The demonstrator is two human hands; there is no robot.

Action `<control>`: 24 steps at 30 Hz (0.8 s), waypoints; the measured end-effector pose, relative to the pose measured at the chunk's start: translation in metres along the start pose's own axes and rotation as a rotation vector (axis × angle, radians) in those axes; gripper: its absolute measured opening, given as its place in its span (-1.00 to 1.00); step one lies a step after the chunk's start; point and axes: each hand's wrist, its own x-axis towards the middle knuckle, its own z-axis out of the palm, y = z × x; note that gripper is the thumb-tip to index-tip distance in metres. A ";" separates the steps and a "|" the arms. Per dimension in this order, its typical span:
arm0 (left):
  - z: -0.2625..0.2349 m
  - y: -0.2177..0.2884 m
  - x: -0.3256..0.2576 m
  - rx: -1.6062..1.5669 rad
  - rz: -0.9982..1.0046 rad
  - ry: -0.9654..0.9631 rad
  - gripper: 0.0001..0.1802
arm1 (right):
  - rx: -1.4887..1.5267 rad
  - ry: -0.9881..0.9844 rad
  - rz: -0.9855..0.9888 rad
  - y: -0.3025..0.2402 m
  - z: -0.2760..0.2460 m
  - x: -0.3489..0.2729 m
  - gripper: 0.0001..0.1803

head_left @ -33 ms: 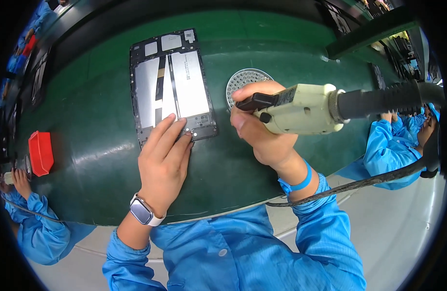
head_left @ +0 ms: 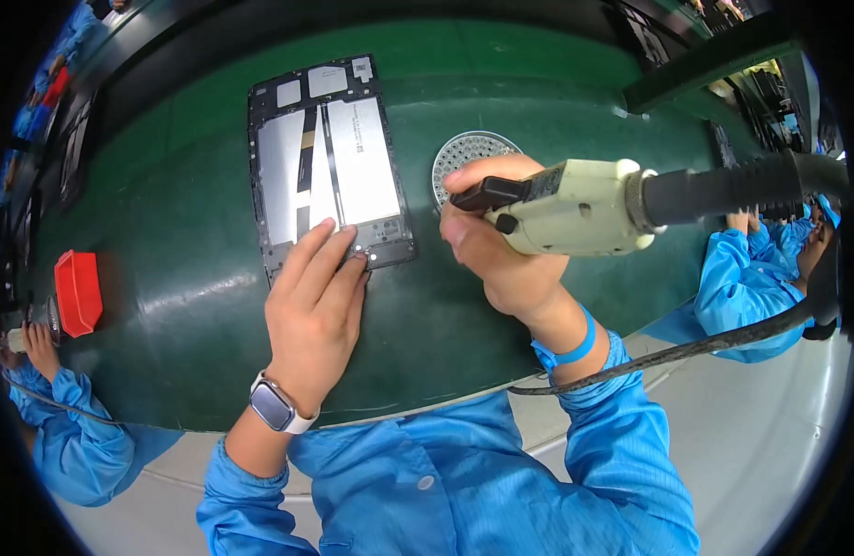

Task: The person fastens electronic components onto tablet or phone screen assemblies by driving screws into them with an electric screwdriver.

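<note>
A tablet with its back cover off point(head_left: 362, 157) lies on the green table, showing its black frame, silvery inner plates and dark ribbon cables. My left hand point(head_left: 311, 320) rests on the tablet's near end, fingers stretched out and fingertips touching it. To the right, my right hand point(head_left: 501, 255) is wrapped round a pale electric screwdriver point(head_left: 584, 213) with a black lever. Its tip is hidden behind my hand. Just beyond that hand sits a round metal dish point(head_left: 473, 146) with many small holes, partly covered by the hand and tool.
A red bin point(head_left: 78, 293) stands at the left. From the screwdriver a thick black hose point(head_left: 733, 195) runs right, and a dark cable point(head_left: 686, 356) curves below it past my right forearm. Co-workers in blue sleeves point(head_left: 84, 431) sit on both sides. A green post point(head_left: 705, 69) rises at the far right.
</note>
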 end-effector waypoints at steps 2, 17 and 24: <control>-0.007 0.007 0.002 0.070 -0.023 0.021 -0.77 | 0.004 0.015 0.009 -0.007 0.004 0.004 -0.62; -0.003 -0.002 -0.008 0.002 -0.054 0.069 -0.76 | 0.039 -0.004 0.020 -0.003 0.004 0.004 -0.62; -0.005 0.012 0.000 0.073 -0.102 0.037 -0.76 | 0.050 -0.021 0.004 -0.004 0.004 0.006 -0.62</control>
